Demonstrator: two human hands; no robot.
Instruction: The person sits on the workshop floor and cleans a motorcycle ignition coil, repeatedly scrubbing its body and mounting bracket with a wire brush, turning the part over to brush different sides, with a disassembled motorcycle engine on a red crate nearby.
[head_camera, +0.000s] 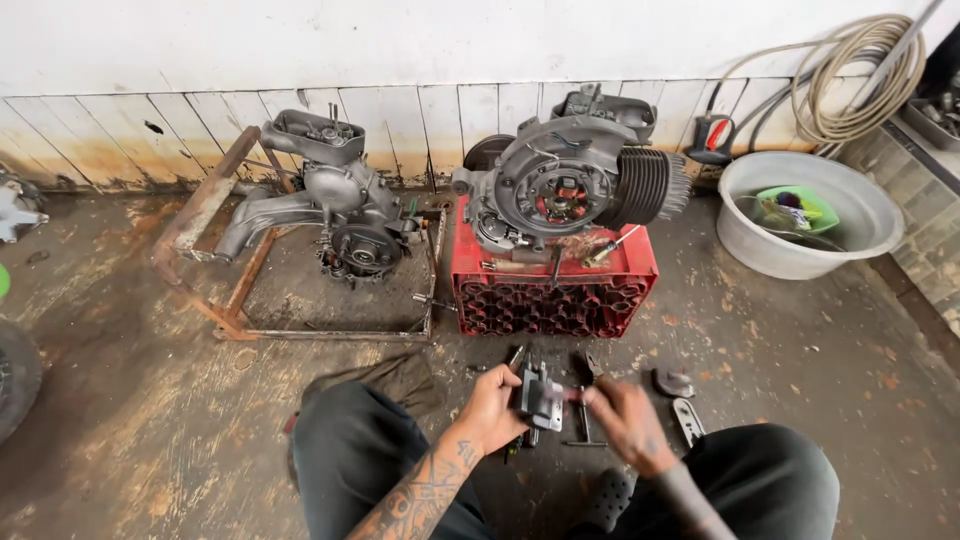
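Head view looks down at a person sitting on a dirty grey floor (150, 400), with both knees in dark trousers at the bottom. The left hand (492, 410) holds a small grey metal part (541, 397) just above the floor, between the knees. Its fingers are wrapped tight on the left side of the part. The right hand (622, 413) is at the right side of the same part and looks a bit blurry. Its fingers are pinched together on something small and dark at the part's edge, but I cannot tell what it is.

Some thin hand tools (583, 425) lie on the floor under and beside the hands. A flat metal piece (686, 418) lies just to the right, with a small dark cap (673, 382) near it.

Further away, a red plastic crate (553, 292) sits on the floor with a big grey engine (575, 180) on top of it. To the left, another engine (335, 205) rests on a rusty metal frame (235, 310). On the right stands a big grey bowl (800, 215) with a green thing (795, 207) inside. A coiled hose (860, 80) hangs by the white wall (400, 40).
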